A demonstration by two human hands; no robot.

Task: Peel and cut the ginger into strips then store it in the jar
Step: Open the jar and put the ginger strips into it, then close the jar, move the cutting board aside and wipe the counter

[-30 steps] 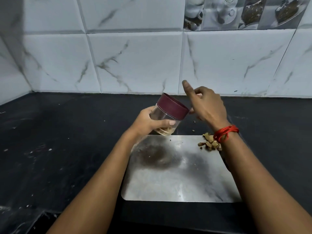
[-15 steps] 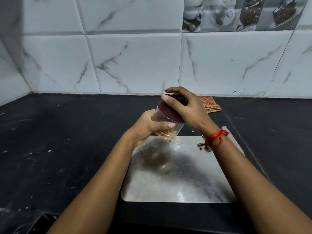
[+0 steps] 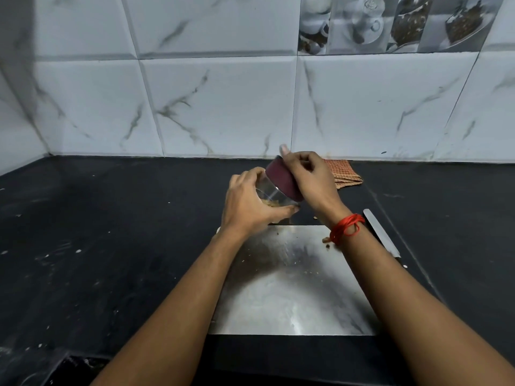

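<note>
A white marble-tiled wall (image 3: 223, 107) backs the black counter (image 3: 111, 246). A steel board (image 3: 292, 296) lies flat on the near middle of it. Just right of the board is a knife (image 3: 380, 232), and a folded checked cloth (image 3: 344, 174) sits far right by the wall. Above the board's far edge the left hand (image 3: 248, 207) holds a clear jar (image 3: 269, 192) tilted, fingers (image 3: 281, 211) curled round its body. The right hand (image 3: 309, 176) has its fingers clamped on the maroon lid (image 3: 281, 181). Ginger strips (image 3: 269, 202) lie inside the jar. Peel scraps (image 3: 327, 242) sit on the board under the right wrist.
</note>
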